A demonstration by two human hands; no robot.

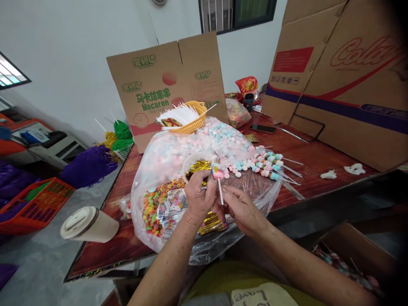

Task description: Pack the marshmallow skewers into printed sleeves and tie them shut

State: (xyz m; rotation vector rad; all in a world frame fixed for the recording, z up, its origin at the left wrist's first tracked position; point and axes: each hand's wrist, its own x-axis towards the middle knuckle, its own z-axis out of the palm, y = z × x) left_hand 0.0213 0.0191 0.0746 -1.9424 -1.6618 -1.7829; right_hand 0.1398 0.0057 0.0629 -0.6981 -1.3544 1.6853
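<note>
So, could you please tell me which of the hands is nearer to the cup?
Left: the left hand is to the cup's right; the right hand is farther right.

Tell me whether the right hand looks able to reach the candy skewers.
Probably yes: the candy skewers lie near the right hand, with seemingly only clear plastic between, though it's at a white stick.

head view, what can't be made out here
In the head view:
Wrapped candy: wrapper print, too small.
White bowl: near side, mostly behind the left hand.
Lidded cup: contents, under its lid.
Cola box: right end, cut by the picture edge.
Items in the lower-right carton: too blurred.
</note>
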